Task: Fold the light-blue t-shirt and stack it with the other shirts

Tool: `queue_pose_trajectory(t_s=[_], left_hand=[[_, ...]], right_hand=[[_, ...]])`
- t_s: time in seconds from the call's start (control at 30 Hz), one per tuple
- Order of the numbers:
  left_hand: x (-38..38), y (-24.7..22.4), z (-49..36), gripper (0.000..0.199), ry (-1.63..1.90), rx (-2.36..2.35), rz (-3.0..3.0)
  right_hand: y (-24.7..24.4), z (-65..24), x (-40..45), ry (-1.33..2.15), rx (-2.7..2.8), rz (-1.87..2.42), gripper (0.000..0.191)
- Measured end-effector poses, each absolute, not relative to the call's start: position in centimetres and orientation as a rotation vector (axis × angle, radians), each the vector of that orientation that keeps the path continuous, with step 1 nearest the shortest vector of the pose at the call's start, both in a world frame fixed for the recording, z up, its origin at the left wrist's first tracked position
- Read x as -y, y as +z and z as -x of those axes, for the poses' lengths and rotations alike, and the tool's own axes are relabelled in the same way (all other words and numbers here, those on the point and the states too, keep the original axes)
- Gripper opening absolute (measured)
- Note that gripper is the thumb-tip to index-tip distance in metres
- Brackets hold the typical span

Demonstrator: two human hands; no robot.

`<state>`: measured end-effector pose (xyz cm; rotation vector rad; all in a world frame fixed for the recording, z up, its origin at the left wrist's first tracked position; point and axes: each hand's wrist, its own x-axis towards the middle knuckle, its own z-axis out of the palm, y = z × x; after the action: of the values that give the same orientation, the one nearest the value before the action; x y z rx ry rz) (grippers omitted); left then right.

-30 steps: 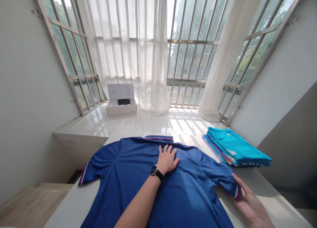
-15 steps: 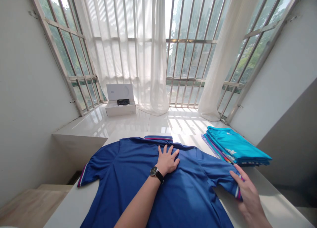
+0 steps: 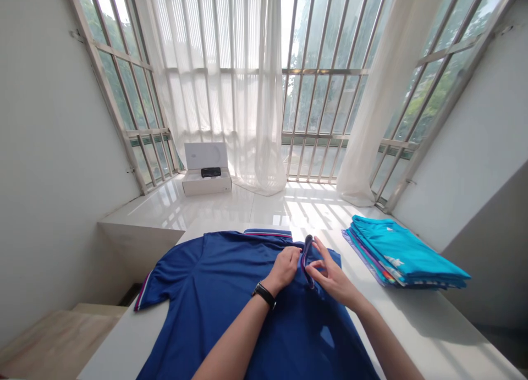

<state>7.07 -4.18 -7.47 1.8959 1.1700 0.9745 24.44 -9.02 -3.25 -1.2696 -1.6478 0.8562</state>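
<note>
"Head view: where is the blue shirt point(image 3: 223, 292), and why there?"

"It lies spread on the white table point(image 3: 127, 341), which seems to give flat support."

"What is held, and why?"

"The right hand point(image 3: 333, 281) pinches the striped cuff point(image 3: 305, 259), probably to hold it inward over the shirt. The left hand point(image 3: 285, 267) is nearly closed just beside; I cannot tell if it grips anything."

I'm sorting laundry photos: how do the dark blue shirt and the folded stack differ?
The dark blue shirt lies mostly spread out, while the folded stack is layered. The shirt is dark blue; the stack has turquoise on top. The shirt covers more surface than the stack. Both are fabric.
</note>
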Motion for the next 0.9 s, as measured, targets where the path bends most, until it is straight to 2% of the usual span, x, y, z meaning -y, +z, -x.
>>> queue_pose_trajectory(t_s=[0.1,0.2,0.37,0.5,0.7,0.9], left_hand=[[3.6,-7.6,-7.1,0.066,0.926,-1.065,-1.677],[3.2,-8.3,-7.2,0.057,0.904,-0.921,-1.449],[2.9,-9.8,-7.4,0.073,0.940,-0.878,-1.522],[3.0,-9.8,-7.2,0.087,0.952,-0.929,-1.702],[3.8,-7.9,-6.9,0.057,0.921,-0.871,-1.770],[4.4,-6.5,-7.0,0.052,0.932,-0.594,-1.197]], right_hand=[[-3.9,-23.4,8.2,1.229,1.588,1.103,0.086],[-4.8,-23.9,7.3,1.237,1.462,1.094,0.071],[-7.2,-27.2,5.4,0.812,1.344,1.292,0.055],[-9.5,-30.1,3.8,0.465,1.435,1.530,0.053],[-10.8,-30.8,3.2,0.409,1.639,1.555,0.050],[-10.1,-29.8,3.4,0.406,1.732,1.445,0.045]])
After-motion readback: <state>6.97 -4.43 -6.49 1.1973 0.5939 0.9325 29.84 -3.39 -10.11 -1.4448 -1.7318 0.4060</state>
